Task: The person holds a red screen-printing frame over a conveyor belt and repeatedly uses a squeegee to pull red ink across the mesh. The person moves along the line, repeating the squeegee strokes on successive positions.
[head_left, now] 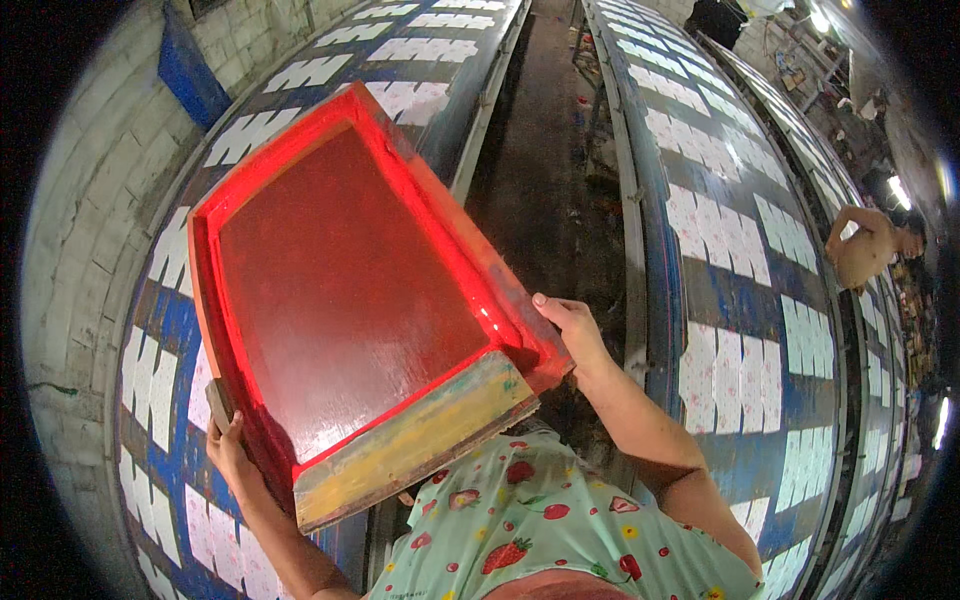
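Between my hands a screen-printing frame [340, 270] is held tilted above the long table. Its mesh is dark red, and wet bright red ink coats the inner borders. Along the near end lies a wooden squeegee [420, 440], a wide board stained yellow and green. My left hand [232, 452] is closed round the frame's left side, beside a small wooden block [219, 405]. At the near right corner my right hand [578, 335] grips the frame, thumb on top. The undersides of the frame and most fingers are hidden.
Rows of white cut fabric pieces [728, 378] with small prints lie on long blue-stained tables at both sides. A dark aisle [535, 130] runs between them. A blue board [190, 70] leans at the block wall. Another person [868, 245] stands far right.
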### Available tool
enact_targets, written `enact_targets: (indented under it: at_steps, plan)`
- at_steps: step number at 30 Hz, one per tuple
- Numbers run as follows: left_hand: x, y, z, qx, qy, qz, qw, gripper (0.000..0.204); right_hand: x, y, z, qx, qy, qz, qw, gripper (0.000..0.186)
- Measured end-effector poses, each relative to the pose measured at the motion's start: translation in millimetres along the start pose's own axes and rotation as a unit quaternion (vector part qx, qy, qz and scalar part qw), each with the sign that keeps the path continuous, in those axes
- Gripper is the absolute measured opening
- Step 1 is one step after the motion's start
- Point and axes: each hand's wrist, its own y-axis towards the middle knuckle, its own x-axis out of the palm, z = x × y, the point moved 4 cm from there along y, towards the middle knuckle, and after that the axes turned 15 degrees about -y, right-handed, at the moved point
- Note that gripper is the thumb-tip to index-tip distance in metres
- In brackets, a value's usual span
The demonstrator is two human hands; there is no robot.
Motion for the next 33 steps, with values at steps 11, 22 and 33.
enact_targets:
  at_steps: [11, 22, 33]
  plan:
    - [212.5, 68.0, -19.9, 0.005, -0.022, 0.021, 1.0, 0.036, -60.4, 242.4, -67.4, 0.007, -0.003, -0.056, 0.998, 0.038]
    - [487.5, 126.5, -5.0, 0.066, -0.022, -0.045, 0.997, 0.048, -173.7, 471.0, -180.3, -0.028, 0.053, -0.108, 0.992, 0.041]
    - [757.9, 258.0, -74.8, 0.047, 0.016, -0.121, 0.991, 0.046, -272.2, 679.8, -245.7, -0.045, 0.027, -0.031, 0.998, 0.039]
